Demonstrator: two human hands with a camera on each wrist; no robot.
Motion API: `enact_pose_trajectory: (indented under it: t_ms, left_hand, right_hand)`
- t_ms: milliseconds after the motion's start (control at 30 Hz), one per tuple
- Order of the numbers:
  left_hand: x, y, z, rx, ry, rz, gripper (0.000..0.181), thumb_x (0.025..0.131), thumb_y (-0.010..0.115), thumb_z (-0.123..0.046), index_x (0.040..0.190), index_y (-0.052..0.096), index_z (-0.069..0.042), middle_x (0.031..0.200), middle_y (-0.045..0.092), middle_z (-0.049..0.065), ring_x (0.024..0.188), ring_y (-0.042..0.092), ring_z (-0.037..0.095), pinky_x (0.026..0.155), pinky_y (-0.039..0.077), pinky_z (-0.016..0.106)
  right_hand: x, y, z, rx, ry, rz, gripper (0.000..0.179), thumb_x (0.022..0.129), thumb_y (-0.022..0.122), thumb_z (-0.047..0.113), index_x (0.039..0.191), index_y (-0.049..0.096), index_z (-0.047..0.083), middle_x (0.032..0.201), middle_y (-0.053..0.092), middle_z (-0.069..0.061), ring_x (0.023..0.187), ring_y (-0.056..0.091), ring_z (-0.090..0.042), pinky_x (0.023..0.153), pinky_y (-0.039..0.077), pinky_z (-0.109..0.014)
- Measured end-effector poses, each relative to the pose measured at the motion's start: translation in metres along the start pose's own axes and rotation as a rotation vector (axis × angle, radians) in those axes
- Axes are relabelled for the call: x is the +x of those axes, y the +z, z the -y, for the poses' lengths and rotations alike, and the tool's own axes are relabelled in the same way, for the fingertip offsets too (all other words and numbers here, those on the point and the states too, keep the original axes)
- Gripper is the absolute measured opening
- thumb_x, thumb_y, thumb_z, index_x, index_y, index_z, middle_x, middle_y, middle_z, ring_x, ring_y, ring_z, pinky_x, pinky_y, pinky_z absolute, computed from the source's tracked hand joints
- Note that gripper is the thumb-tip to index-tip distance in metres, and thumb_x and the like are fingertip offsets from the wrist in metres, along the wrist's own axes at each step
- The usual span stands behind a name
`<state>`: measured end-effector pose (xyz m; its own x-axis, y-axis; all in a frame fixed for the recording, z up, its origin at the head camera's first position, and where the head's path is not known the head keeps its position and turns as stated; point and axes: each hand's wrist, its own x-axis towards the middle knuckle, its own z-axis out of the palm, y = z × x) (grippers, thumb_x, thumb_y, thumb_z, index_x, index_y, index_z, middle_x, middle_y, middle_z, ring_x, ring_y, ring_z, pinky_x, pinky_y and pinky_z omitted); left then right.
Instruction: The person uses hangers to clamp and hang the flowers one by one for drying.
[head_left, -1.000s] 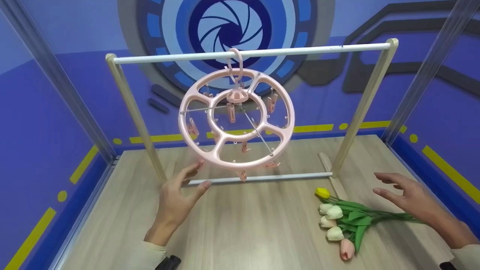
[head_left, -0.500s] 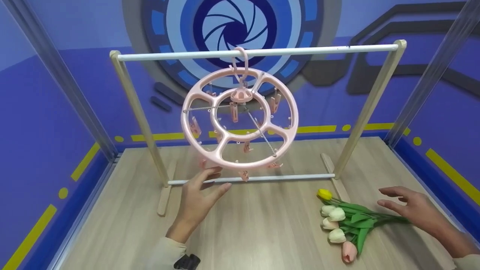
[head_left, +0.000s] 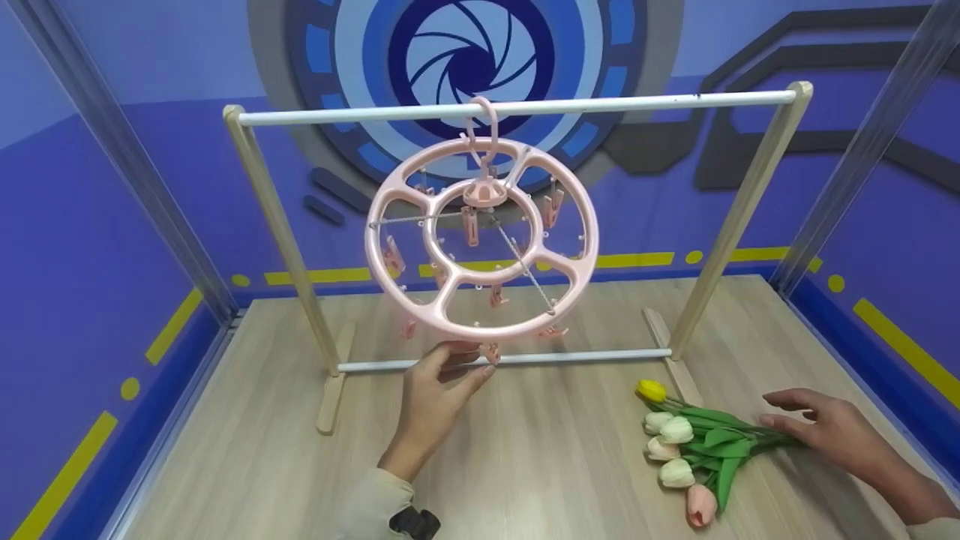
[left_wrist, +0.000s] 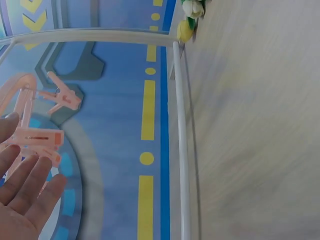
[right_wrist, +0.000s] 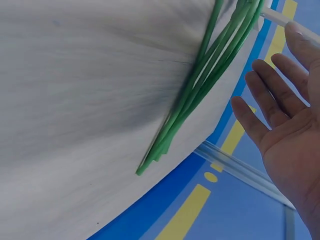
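A round pink clip hanger [head_left: 442, 311] hangs by its hook from the top bar of a rack, with several small clothespins dangling under it. My left hand [head_left: 431, 401] is at its lowest front edge, thumb and fingers spread apart. The fingertips are right at a pink clothespin [head_left: 491, 353]. In the left wrist view, the left hand's fingers [left_wrist: 31, 197] are loosely extended beside the pink clips [left_wrist: 37, 136]. On the right, my right hand [head_left: 844, 435] hovers over the green stems [right_wrist: 200, 82] of a tulip bunch [head_left: 705, 446], fingers relaxed and holding nothing.
The rack has wooden side posts [head_left: 739, 225], a white top bar [head_left: 637, 103] and a white lower bar [head_left: 585, 356]. It stands on a wood-grain table [head_left: 555, 450]. Blue printed walls [head_left: 150, 225] with metal corner posts [head_left: 142, 165] enclose the table.
My left hand has moved right along the hanger's lower edge to the front clothespin. The right hand has lowered a little towards the stems. The tulips stay on the table.
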<state>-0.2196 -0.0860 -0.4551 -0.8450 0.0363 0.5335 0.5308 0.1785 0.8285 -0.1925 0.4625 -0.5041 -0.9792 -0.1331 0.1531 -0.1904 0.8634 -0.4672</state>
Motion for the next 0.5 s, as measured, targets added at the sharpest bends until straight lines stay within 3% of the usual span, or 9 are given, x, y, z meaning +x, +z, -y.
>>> enact_pose_trajectory:
  t_ms: [200, 400, 500]
  left_hand:
    - [0.001, 0.014, 0.000, 0.000, 0.027, -0.046, 0.027, 0.089, 0.089, -0.013, 0.113, 0.077, -0.010, 0.108, 0.077, -0.003, 0.103, 0.075, 0.019, 0.091, 0.062, 0.034]
    - [0.005, 0.021, -0.005, -0.016, 0.028, -0.086, 0.021, 0.087, 0.090, -0.010, 0.104, 0.079, -0.009, 0.101, 0.078, -0.003, 0.098, 0.075, 0.019, 0.088, 0.063, 0.033]
    - [0.005, 0.019, -0.007, -0.026, 0.040, -0.120, 0.017, 0.085, 0.091, -0.008, 0.098, 0.080, -0.007, 0.096, 0.077, -0.002, 0.093, 0.075, 0.019, 0.086, 0.063, 0.032]
  right_hand:
    - [-0.007, -0.002, -0.007, -0.039, 0.000, 0.059, 0.032, 0.095, 0.082, 0.017, 0.121, 0.076, 0.000, 0.118, 0.075, -0.017, 0.107, 0.069, -0.044, 0.085, 0.060, -0.056]
    - [-0.009, -0.002, -0.008, -0.021, -0.018, 0.114, 0.027, 0.092, 0.083, 0.011, 0.117, 0.077, 0.001, 0.114, 0.076, -0.016, 0.104, 0.071, -0.040, 0.084, 0.060, -0.055]
    - [-0.003, -0.001, -0.006, -0.001, -0.048, 0.166, 0.023, 0.094, 0.081, 0.009, 0.115, 0.078, 0.002, 0.111, 0.077, -0.012, 0.102, 0.073, -0.031, 0.082, 0.062, -0.048]
